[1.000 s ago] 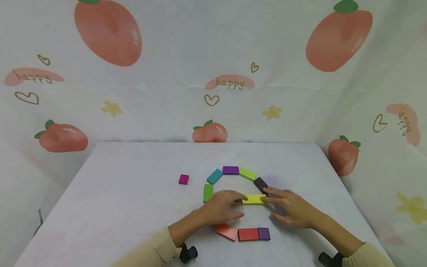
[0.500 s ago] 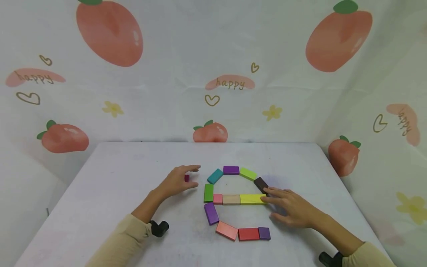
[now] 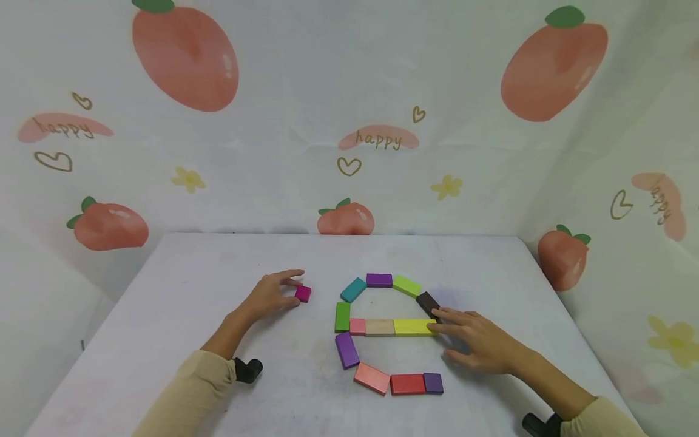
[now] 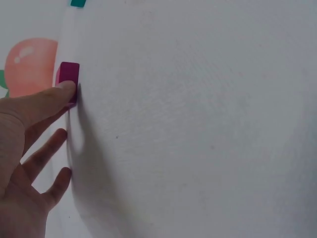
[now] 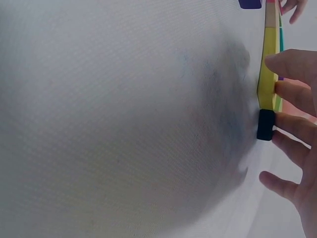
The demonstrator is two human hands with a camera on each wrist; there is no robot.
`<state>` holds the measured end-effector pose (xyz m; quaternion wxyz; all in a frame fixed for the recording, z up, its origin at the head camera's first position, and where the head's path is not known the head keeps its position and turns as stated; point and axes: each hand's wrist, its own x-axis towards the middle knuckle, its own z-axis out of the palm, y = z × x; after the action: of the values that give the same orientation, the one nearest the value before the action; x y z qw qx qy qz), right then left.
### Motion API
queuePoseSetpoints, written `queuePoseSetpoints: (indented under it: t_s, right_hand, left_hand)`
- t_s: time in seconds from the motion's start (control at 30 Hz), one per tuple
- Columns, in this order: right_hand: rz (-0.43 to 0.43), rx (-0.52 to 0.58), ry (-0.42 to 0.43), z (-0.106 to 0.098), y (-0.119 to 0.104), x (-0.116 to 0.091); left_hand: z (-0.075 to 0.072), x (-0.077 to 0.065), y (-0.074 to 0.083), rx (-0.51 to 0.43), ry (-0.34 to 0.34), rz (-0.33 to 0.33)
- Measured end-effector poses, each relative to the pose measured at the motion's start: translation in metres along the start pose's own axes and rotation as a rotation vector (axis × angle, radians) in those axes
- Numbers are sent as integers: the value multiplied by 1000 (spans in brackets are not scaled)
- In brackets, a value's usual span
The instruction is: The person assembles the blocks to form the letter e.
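Observation:
My left hand [image 3: 270, 294] is at a small magenta block [image 3: 303, 294] left of the block outline. In the left wrist view its thumb lies against the block's near face with a finger behind, pinching it, and the other fingers are spread. My right hand [image 3: 483, 340] rests with fingers relaxed and apart at the outline's right side. Its fingertips touch the right end of the yellow block [image 3: 414, 328] and the lower end of the dark block [image 3: 428, 304], seen also in the right wrist view as a black block [image 5: 266, 125].
Coloured blocks form an e-like outline on the white table [image 3: 191, 291]: a teal block [image 3: 353, 289], a purple block [image 3: 379, 280], a green block [image 3: 342, 317], a beige block [image 3: 379, 328], a red block [image 3: 407, 384] and several others. A fruit-printed cloth [image 3: 273, 182] hangs behind.
My left hand has let go near the middle row, uncovering the pink and beige blocks, and moved left to the magenta block. The right hand stays in place.

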<state>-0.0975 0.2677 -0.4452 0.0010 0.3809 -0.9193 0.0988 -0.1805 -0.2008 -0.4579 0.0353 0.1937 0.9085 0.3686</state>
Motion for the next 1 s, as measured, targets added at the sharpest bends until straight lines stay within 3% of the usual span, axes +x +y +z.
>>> queuePoseSetpoints:
  t_s: [0.3, 0.67, 1.0]
  right_hand:
    - [-17, -17, 25, 2, 2, -2]
    - [-5, 3, 18, 1, 1, -2]
    - [-6, -3, 26, 2, 1, -2]
  left_hand:
    - [5, -2, -2, -16, 22, -31]
    - [10, -2, 3, -23, 24, -16]
    - [13, 5, 16, -26, 35, 73]
